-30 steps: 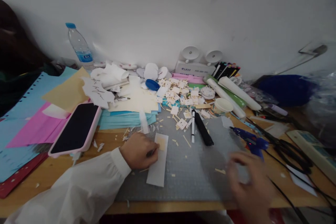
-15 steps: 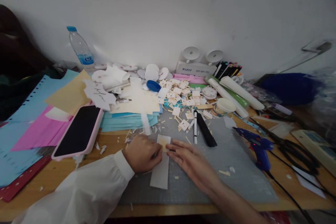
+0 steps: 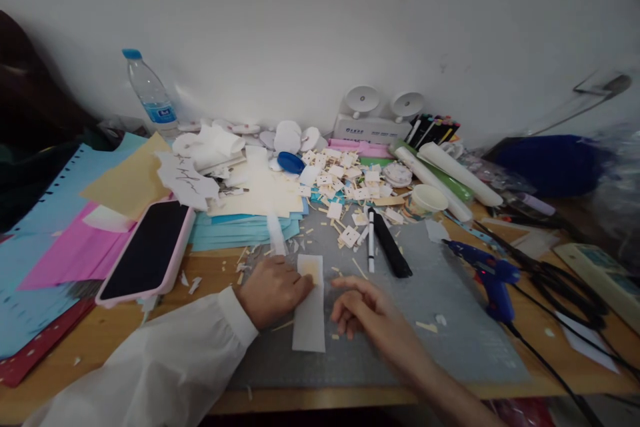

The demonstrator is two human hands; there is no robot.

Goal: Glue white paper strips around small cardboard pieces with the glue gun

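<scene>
A long white paper strip (image 3: 309, 327) lies upright in my view on the grey cutting mat (image 3: 410, 353). Near its upper end sits a small pale-yellow square (image 3: 309, 269). My left hand (image 3: 273, 290) is closed, its fingers curled under, and it presses the strip down with a fingertip at the square's lower edge. To the right of the strip, apart from it, is my right hand (image 3: 365, 310), forefinger stretched out and the other fingers loosely bent, with nothing visible in it. Tiny pale scraps lie on the mat around both hands.
Beyond the hands lies a heap of small pale square pieces (image 3: 349, 235). A white marker (image 3: 371, 243) and a black long object (image 3: 393, 247) are nearby. A blue glue gun (image 3: 493, 280) with its cord is at right; a phone (image 3: 145, 253) and coloured papers are at left.
My right hand has drawn back to the right from the strip, and its fingers have bent. The strip has straightened slightly; my left hand stays on it.
</scene>
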